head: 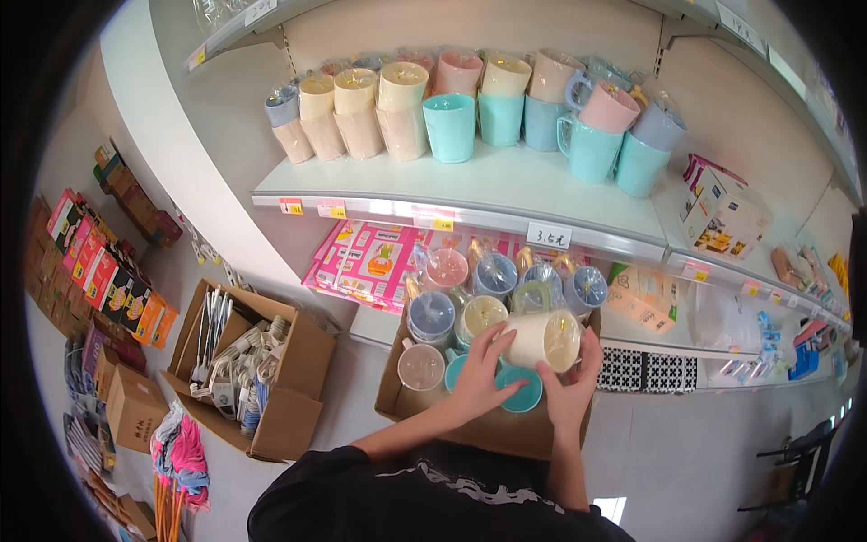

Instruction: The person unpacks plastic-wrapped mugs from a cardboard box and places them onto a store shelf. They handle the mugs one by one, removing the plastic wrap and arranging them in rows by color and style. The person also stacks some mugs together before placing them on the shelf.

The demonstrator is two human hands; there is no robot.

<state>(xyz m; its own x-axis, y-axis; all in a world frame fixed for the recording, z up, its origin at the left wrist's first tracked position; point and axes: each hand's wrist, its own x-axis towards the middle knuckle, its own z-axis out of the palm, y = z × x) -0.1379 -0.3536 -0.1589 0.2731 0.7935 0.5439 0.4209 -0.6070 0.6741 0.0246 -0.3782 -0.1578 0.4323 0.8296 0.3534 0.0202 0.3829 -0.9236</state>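
A cream mug (532, 341) in clear plastic lies tilted on its side between my hands, its open end to the right and its pale green handle upward. My left hand (477, 379) has its fingers at the base end. My right hand (567, 389) grips it near the rim. Below is an open cardboard box (484, 430) of mugs. Inside, a turquoise mug (520, 394) sits right under my hands, with a pale pinkish mug (420, 368) at the left. Farther back are a wrapped grey-blue mug (432, 316) and a pink mug (446, 269).
Wrapped mugs stand stacked two high on the shelf (447, 179) above, around a turquoise mug (450, 129). The shelf's front edge overhangs the box's far side. A carton of white corded goods (291, 379) stands left, near mop heads (181, 450). A printed box (728, 213) sits right.
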